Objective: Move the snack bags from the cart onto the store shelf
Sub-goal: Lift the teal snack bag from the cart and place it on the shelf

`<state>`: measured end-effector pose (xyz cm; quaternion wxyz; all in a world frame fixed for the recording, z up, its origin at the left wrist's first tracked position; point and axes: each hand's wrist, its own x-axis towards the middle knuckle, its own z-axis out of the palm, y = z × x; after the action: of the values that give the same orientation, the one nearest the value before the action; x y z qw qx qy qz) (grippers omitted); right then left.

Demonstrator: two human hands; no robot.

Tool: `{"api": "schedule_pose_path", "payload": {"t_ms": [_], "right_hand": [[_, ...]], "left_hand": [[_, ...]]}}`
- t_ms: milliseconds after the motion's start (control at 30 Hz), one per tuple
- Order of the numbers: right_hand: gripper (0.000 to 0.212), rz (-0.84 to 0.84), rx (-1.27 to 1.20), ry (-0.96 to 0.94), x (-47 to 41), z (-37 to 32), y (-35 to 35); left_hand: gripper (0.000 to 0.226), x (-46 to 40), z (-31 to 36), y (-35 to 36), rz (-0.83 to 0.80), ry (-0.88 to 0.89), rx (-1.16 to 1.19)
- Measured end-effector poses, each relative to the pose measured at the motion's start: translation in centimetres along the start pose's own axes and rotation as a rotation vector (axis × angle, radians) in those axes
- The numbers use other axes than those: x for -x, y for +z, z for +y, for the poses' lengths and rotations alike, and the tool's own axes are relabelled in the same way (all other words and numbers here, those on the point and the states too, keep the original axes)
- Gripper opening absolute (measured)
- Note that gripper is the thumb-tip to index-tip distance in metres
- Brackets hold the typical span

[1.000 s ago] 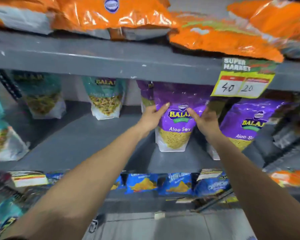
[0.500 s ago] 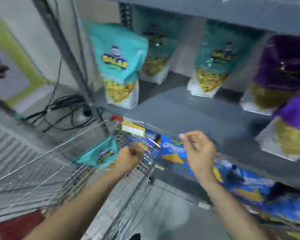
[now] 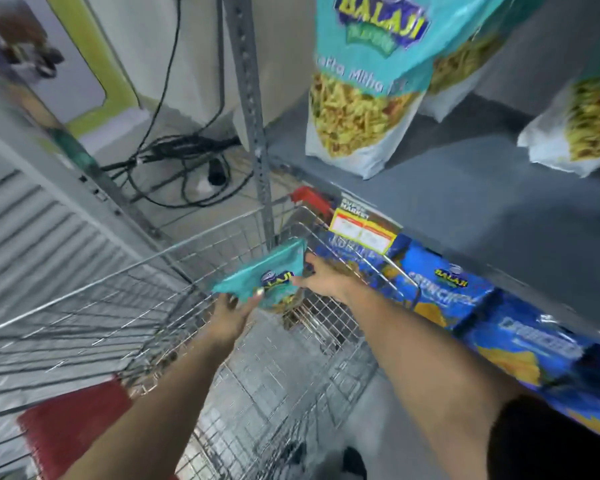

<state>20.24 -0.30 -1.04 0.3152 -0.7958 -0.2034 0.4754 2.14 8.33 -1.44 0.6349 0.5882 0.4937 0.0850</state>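
A flat teal plastic snack bag [image 3: 271, 273] was gripped at its near edge by both the left hand [image 3: 230, 311] and the right hand [image 3: 321, 280], inside the silver wire shopping cart [image 3: 174, 258]. Its long axis ran from lower left to upper right, toward the grey metal store shelf [image 3: 482, 216].

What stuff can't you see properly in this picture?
- Head view: lower part of the teal bag, covered by the left hand and right hand.
- Price tag: print too blurred to read.
- Top shelf bag: cut off by the top edge.
- Cart bottom: smeared by blur.
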Motion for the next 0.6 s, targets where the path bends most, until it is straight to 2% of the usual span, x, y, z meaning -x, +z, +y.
{"api": "schedule_pose_path", "payload": {"t_ms": [67,133,200,300,400,600], "right_hand": [[0.037,0.089,-0.087,-0.055,-0.3,0.1,1.8],[0.029,0.238,-0.049,-0.105,0.0,0.2,2.9],[0.032,0.273,0.001,-0.166,1.4,0.2,3.1],[0.037,0.283,-0.001,-0.259,6.6,-1.7,2.4],[0.042,0.394,-0.046,-0.417,13.3,-4.5,0.7],[0.052,0.645,-0.213,-0.557,25.3,-8.0,-6.0]], "left_hand": [[0.034,-0.2,0.9,0.6,0.08,0.034,0.036],[0.024,0.0,1.0,0.3,0.076,0.094,0.087],[0.015,0.7,1.4,-0.9,0.069,0.146,0.079],[0.021,3.1,4.6,-2.6,0.07,0.218,0.032],[0.024,6.7,9.5,-3.3,0.055,0.326,0.05],[0.025,13.8,20.8,0.1,-0.149,0.609,0.079]]}}
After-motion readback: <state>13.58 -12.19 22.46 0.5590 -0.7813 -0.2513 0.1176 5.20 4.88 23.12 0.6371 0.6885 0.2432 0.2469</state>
